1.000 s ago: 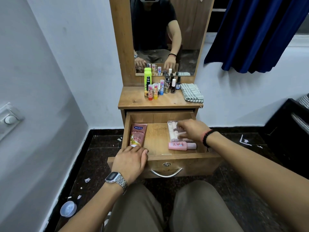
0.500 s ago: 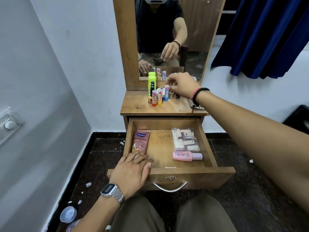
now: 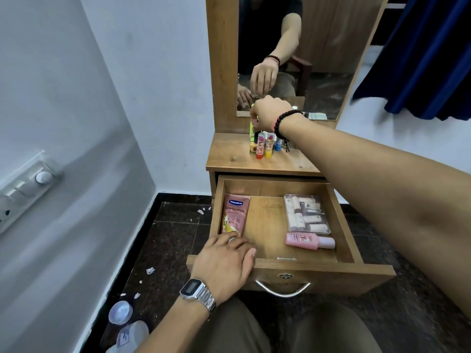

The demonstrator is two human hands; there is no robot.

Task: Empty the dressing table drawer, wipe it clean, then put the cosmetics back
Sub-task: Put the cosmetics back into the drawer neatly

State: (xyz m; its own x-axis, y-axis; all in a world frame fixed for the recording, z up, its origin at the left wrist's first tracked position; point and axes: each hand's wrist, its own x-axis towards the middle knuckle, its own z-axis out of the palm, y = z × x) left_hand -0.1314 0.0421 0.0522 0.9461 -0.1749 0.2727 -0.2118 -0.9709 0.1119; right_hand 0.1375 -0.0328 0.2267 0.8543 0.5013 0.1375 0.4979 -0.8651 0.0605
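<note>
drawer (image 3: 285,270) open; left fingers (image 3: 239,244) flat on rim, right fingers' grip hidden.

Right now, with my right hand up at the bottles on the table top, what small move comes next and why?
Probably close the right hand on the tall yellow-green bottle under its fingers and carry it down into the open drawer. Only the Vaseline tube, clear case and pink bottle lie there; the middle is bare.
</note>
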